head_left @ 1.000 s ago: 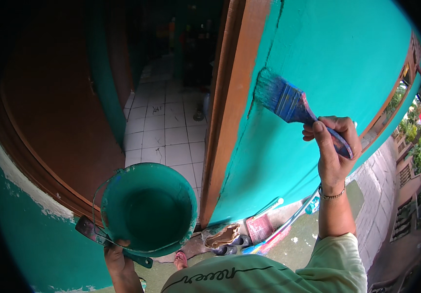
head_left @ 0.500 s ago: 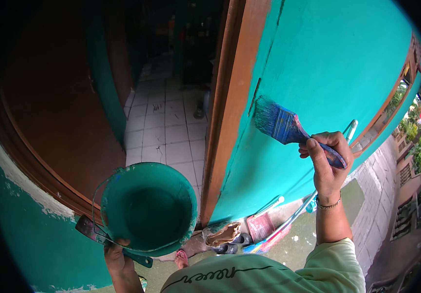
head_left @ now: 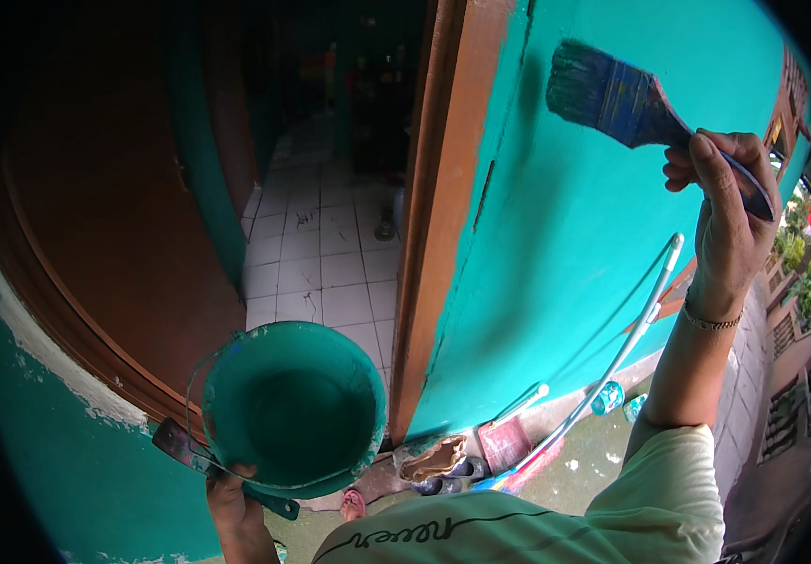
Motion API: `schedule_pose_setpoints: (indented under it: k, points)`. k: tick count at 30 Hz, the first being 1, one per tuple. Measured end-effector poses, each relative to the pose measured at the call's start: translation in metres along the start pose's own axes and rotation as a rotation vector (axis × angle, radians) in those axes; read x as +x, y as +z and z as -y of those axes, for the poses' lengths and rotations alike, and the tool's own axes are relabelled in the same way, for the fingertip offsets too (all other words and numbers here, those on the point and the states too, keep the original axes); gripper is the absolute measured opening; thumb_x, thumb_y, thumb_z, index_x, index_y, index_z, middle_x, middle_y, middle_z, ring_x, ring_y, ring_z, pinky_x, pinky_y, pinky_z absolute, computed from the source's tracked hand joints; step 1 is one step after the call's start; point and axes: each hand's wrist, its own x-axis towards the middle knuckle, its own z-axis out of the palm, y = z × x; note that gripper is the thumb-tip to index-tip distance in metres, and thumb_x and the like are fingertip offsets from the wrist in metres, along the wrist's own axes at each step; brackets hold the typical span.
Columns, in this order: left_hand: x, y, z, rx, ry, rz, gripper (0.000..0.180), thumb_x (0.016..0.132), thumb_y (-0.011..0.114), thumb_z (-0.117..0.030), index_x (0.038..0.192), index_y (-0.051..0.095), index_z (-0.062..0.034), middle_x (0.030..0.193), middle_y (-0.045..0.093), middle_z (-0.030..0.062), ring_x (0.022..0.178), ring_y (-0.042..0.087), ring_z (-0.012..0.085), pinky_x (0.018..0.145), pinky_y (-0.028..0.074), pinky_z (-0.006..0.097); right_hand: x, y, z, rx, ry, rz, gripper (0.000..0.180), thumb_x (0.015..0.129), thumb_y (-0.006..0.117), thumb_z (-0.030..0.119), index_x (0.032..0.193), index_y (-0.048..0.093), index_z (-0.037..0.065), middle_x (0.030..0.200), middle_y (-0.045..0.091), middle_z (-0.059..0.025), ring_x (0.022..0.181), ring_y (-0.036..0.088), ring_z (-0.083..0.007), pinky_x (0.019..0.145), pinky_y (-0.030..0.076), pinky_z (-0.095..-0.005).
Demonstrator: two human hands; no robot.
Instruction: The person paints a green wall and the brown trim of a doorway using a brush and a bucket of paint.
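My right hand grips the handle of a wide blue paintbrush, thumb on top. Its green-coated bristles point left in front of the turquoise wall, and the brush looks apart from the surface. At lower left, my left hand clasps the rim of a green bucket, thumb over the edge. Dark green paint lies inside the bucket. Against the bucket's underside is a flat tool, seemingly a second brush, with a dark end and a green handle; my fingers beneath are partly hidden.
A brown door frame borders the wall, beside a doorway with a white tiled floor. A long-handled broom leans on the wall. Near its foot are a red dustpan, dark shoes and a small paint-smeared tub.
My right hand has carried the paintbrush up and to the right, away from the strip beside the door frame. The bucket in my left hand has shifted slightly right and down.
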Motion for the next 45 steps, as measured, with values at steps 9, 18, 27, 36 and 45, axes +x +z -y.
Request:
schedule_pose_setpoints:
  k: [9,18,27,36,45]
  points:
    - [0.007,-0.011,0.004,0.023,0.02,0.013,0.04,0.066,0.064,0.005,0.106,0.065,0.0048,0.096,0.069,0.0121,0.085,0.068,0.0258,0.078,0.057,0.037,0.009,0.008,-0.005,-0.063,0.111,0.23,0.016,0.089,0.073,0.012,0.088,0.065,-0.001,0.073,0.067,-0.0053,0.063,0.064,-0.0087,0.054,0.05,-0.02]
    - [0.007,-0.008,0.006,-0.004,0.028,0.034,0.042,0.065,0.062,0.005,0.107,0.064,0.0042,0.096,0.068,0.0119,0.085,0.067,0.0257,0.078,0.056,0.037,0.048,-0.008,0.007,-0.055,-0.051,0.147,0.014,0.091,0.069,0.013,0.093,0.067,-0.001,0.076,0.07,-0.0094,0.063,0.066,-0.0127,0.057,0.051,-0.0242]
    - [0.011,-0.004,0.007,0.006,0.023,-0.003,0.039,0.064,0.061,0.007,0.103,0.064,0.0038,0.093,0.068,0.0117,0.082,0.067,0.0251,0.074,0.056,0.037,0.083,-0.006,-0.013,-0.032,0.042,0.166,0.018,0.092,0.068,0.017,0.096,0.067,-0.001,0.077,0.07,-0.0094,0.065,0.066,-0.0134,0.059,0.05,-0.0245]
    - [0.019,-0.012,0.015,-0.002,0.036,0.01,0.043,0.064,0.061,0.007,0.106,0.064,0.0042,0.093,0.068,0.0114,0.083,0.067,0.0251,0.075,0.056,0.037,0.061,0.016,-0.006,0.109,-0.225,-0.093,0.016,0.093,0.066,0.011,0.094,0.064,-0.005,0.081,0.071,-0.0128,0.067,0.068,-0.0163,0.057,0.054,-0.0256]
    - [0.021,-0.003,0.015,-0.004,0.046,0.004,0.045,0.063,0.062,0.008,0.108,0.063,0.0034,0.095,0.068,0.0113,0.084,0.067,0.0246,0.075,0.056,0.037,-0.042,0.04,-0.007,-0.354,-0.325,0.071,0.015,0.08,0.071,-0.007,0.084,0.057,-0.005,0.069,0.062,-0.0126,0.06,0.061,-0.0157,0.054,0.047,-0.0259]
